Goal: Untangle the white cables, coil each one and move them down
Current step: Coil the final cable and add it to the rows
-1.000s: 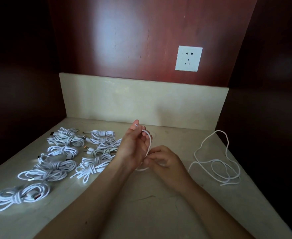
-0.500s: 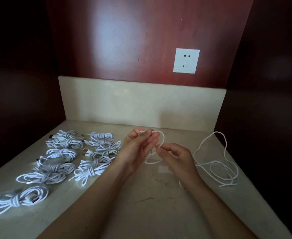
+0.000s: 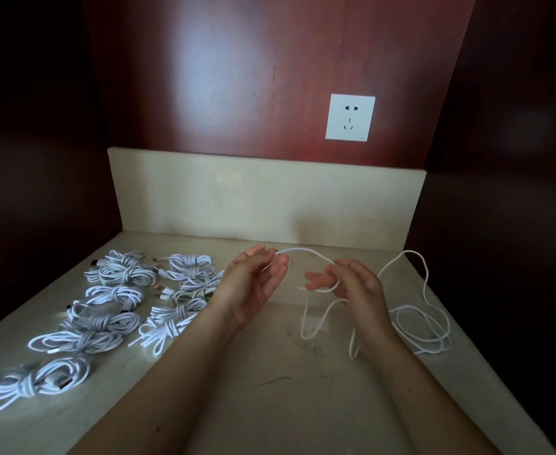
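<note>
The counter is pale stone, scuffed and marked in places, set in a niche with a matching backsplash behind it. Above that runs a glossy red-brown wall with a white socket on its right half. The side walls are too dark to make out.

Both bare forearms reach in from the near edge, and the hands hover above the middle of the counter, a little apart. The left hand is turned palm up with its fingers curled, and it pinches one end of the cable at the fingertips. The right hand has its fingers curled round the same cable, with a small loop showing at them.

Between the hands the cable arcs upward. Below the right hand a couple of strands hang to the counter. The rest of it trails off to the right, where it lies in loose, overlapping loops near the counter's right edge.

On the left side lie the coils, white bundles each wrapped round the middle, in two rough rows running from the backsplash toward the near left corner. The left forearm covers the edge of the inner row.
</note>
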Motion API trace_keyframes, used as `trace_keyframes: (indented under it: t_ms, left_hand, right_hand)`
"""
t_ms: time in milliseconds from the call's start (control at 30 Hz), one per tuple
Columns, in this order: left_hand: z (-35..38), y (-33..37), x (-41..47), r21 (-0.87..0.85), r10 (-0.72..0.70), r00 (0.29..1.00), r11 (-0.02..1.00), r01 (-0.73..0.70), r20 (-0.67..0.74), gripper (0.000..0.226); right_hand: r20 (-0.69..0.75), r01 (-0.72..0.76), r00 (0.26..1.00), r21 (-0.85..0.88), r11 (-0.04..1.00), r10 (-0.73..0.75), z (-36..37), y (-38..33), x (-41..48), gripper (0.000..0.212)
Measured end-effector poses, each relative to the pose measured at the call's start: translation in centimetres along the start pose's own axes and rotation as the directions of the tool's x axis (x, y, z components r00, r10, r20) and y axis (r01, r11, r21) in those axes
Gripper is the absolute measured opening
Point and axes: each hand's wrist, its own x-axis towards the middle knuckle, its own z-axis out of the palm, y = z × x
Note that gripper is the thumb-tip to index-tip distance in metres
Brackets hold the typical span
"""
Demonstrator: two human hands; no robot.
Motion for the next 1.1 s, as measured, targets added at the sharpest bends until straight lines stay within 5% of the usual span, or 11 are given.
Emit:
trace_keyframes:
  t_ms: [100,233,333,433,700,800,933,1100]
  left_hand:
    - [-0.4,0.3,0.1,0.267,-0.090,0.994,0.961,0.072,0.058,0.015]
    - [-1.0,0.7,0.1,0.626,-0.189,0.970,0.778,0.055,0.150,0.017]
    - [-0.7,0.7,-0.2,0.716,-0.285,0.943,0.693,0.080,0.171,0.042]
    - [-0.2,0.3,-0.2,0.738,-0.297,0.937,0.672,0.068,0.184,0.054]
    - [0.2,-1.7,-1.1,0.743,-0.171,0.958,0.666,-0.061,0.231,0.039]
    - [0.3,-1.9,-0.9,0.680,-0.030,0.964,0.714,-0.165,0.266,0.042]
    - [-0.2,-2.2,-0.4,0.686,0.255,0.936,0.637,-0.351,0.242,0.044]
    - [-0.3,-1.3,0.1,0.384,0.142,0.988,0.910,-0.156,0.065,0.044]
  right_hand:
    - [-0.071,0.035,0.997,-0.045,0.998,-0.038,-0.3,0.1,0.3,0.017]
    - [-0.098,0.047,0.993,-0.129,0.991,-0.060,-1.1,0.3,0.4,0.017]
    - [-0.077,0.092,0.991,-0.221,0.971,-0.111,-1.2,0.4,0.5,0.015]
    - [-0.067,0.145,0.982,-0.318,0.937,-0.175,-1.3,0.8,0.6,0.013]
    - [0.011,0.191,0.979,-0.394,0.899,-0.204,-1.0,0.7,0.3,0.012]
    - [0.022,0.156,0.987,-0.344,0.926,-0.157,-0.7,0.3,-0.1,0.013]
    - [0.085,-0.027,0.995,-0.178,0.984,0.042,-0.1,-0.2,-0.9,0.014]
    - [0.245,-0.216,0.929,-0.248,0.945,0.276,0.4,-0.3,-1.4,0.021]
